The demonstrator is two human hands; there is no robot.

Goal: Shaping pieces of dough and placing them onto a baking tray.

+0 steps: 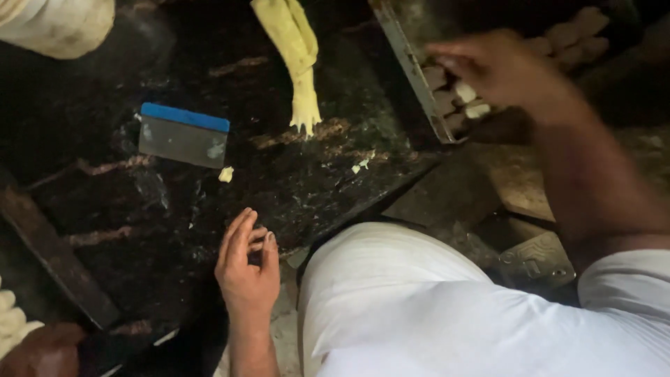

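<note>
Head view: the left hand (248,269) rests at the edge of the dark desk (105,209), fingers loosely curled, its grip pinching nothing. The right hand (499,70) reaches over the tray (408,56), just above the pale dough pieces (464,98) set in rows there; it is blurred, so I cannot tell its grip. A dough strip (293,49) lies on the desk near the tray, the scraper (183,135) well apart to its left.

One head-worn camera looks steeply down, close over the dark countertop (307,188).
</note>
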